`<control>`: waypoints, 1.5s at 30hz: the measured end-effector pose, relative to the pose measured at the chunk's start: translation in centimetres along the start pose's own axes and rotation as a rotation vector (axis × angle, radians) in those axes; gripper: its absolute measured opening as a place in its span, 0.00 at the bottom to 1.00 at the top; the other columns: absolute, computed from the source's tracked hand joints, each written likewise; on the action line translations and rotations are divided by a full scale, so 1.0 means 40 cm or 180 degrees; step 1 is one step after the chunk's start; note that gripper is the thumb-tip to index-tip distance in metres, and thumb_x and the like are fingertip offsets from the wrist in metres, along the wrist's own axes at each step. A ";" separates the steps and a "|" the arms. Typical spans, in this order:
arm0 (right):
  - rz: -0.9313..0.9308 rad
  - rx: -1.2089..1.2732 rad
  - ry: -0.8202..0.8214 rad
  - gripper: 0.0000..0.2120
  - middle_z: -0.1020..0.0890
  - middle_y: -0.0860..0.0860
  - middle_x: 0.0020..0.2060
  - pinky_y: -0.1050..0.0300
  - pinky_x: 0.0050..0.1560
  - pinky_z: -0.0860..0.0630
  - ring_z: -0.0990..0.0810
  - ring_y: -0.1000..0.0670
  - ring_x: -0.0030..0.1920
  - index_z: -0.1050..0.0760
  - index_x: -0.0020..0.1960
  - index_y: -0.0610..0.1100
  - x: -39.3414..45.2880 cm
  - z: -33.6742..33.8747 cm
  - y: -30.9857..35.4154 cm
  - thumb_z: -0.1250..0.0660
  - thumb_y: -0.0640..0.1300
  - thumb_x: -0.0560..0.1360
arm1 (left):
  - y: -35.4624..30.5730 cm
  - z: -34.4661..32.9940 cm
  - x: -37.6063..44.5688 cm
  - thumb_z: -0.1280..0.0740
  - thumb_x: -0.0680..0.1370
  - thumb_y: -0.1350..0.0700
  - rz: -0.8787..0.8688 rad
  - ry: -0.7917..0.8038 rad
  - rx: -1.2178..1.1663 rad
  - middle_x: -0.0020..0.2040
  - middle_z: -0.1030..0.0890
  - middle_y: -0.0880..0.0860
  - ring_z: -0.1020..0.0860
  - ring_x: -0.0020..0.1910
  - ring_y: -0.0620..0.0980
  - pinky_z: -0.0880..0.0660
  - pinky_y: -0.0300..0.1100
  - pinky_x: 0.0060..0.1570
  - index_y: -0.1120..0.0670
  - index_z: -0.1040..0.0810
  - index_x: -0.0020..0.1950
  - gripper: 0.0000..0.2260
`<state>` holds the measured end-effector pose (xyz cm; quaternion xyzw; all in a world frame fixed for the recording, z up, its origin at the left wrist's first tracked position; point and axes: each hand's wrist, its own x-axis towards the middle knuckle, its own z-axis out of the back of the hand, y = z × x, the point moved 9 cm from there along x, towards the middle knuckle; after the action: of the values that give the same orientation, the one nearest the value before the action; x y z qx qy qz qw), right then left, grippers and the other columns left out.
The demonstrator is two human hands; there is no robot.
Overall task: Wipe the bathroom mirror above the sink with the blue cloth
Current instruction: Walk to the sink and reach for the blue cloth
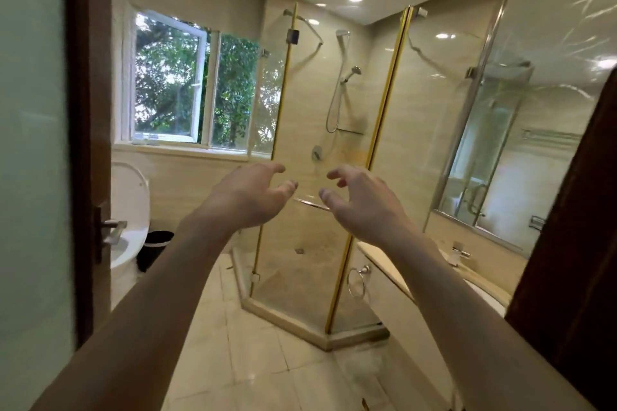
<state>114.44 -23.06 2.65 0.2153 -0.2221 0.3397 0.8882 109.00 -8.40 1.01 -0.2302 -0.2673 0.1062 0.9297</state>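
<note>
Hands reach forward at a bathroom doorway: left hand (248, 197) and right hand (359, 202) both hold nothing, fingers loosely curled and spread. Mirror (534, 117) hangs on the right wall above the sink (480, 290), beside the glass shower enclosure (317, 243).

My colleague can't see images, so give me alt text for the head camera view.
Two empty hands, left hand and right hand, reach into a bathroom doorway; a glass shower stands ahead, the mirror and sink are right. No cloth visible.
</note>
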 end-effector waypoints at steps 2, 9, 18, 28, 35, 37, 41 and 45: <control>-0.0084 -0.0029 -0.0091 0.20 0.23 0.49 0.61 0.49 0.59 0.28 0.25 0.47 0.60 0.29 0.66 0.50 0.074 -0.032 -0.038 0.38 0.56 0.78 | 0.025 -0.027 0.100 0.39 0.80 0.43 -0.0125 0.0064 -0.0108 0.71 0.28 0.53 0.30 0.69 0.55 0.32 0.49 0.66 0.50 0.31 0.74 0.23; -0.0753 -0.0443 -0.0004 0.20 0.23 0.49 0.61 0.49 0.60 0.28 0.26 0.47 0.61 0.29 0.68 0.49 0.353 -0.098 -0.242 0.39 0.56 0.78 | 0.047 -0.146 0.494 0.37 0.80 0.46 -0.0821 0.0374 -0.0727 0.69 0.27 0.51 0.29 0.67 0.52 0.32 0.46 0.61 0.49 0.30 0.73 0.21; -0.1638 -0.1012 -0.0370 0.18 0.20 0.51 0.55 0.48 0.57 0.25 0.23 0.50 0.56 0.25 0.63 0.49 0.485 -0.011 -0.529 0.38 0.57 0.78 | -0.107 -0.385 0.822 0.39 0.81 0.46 -0.1584 0.0837 -0.1118 0.70 0.27 0.52 0.29 0.68 0.52 0.32 0.46 0.64 0.51 0.32 0.74 0.22; -0.2283 -0.1021 -0.0837 0.21 0.21 0.53 0.50 0.48 0.56 0.23 0.23 0.51 0.53 0.25 0.63 0.50 0.499 0.108 -0.932 0.39 0.61 0.77 | -0.444 -0.727 0.994 0.40 0.82 0.46 -0.2238 0.1065 -0.1232 0.73 0.30 0.51 0.31 0.70 0.50 0.34 0.42 0.66 0.53 0.35 0.75 0.23; -0.2601 -0.1133 -0.0994 0.24 0.22 0.51 0.52 0.46 0.56 0.23 0.23 0.50 0.54 0.31 0.69 0.50 0.480 0.152 -1.211 0.39 0.60 0.78 | -0.672 -0.949 1.098 0.39 0.81 0.45 -0.2465 0.1280 -0.1368 0.69 0.26 0.52 0.27 0.66 0.51 0.31 0.45 0.63 0.52 0.33 0.74 0.23; -0.2776 -0.1184 -0.0929 0.26 0.23 0.50 0.58 0.47 0.57 0.24 0.24 0.49 0.57 0.34 0.71 0.51 0.466 0.158 -1.289 0.39 0.60 0.78 | -0.751 -1.001 1.109 0.40 0.81 0.44 -0.2594 0.1365 -0.1407 0.70 0.27 0.52 0.28 0.66 0.51 0.31 0.45 0.63 0.52 0.34 0.75 0.24; -0.2974 -0.1425 -0.0975 0.26 0.26 0.50 0.64 0.50 0.56 0.26 0.26 0.49 0.62 0.35 0.72 0.51 0.444 0.191 -1.434 0.39 0.60 0.77 | -0.896 -1.102 1.112 0.40 0.81 0.45 -0.2773 0.1521 -0.1576 0.72 0.29 0.51 0.30 0.69 0.50 0.33 0.47 0.67 0.52 0.34 0.75 0.23; -0.3200 -0.1509 -0.1039 0.26 0.26 0.50 0.64 0.55 0.48 0.29 0.26 0.50 0.59 0.36 0.72 0.51 0.417 0.204 -1.576 0.39 0.59 0.78 | -1.000 -1.242 1.119 0.40 0.81 0.45 -0.2898 0.1718 -0.1561 0.73 0.30 0.52 0.31 0.70 0.51 0.33 0.50 0.68 0.52 0.35 0.76 0.24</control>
<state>167.66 -61.60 3.69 0.1390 -0.2966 -0.2205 0.9187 176.44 -47.37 3.14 -0.3195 -0.1098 -0.4315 0.8365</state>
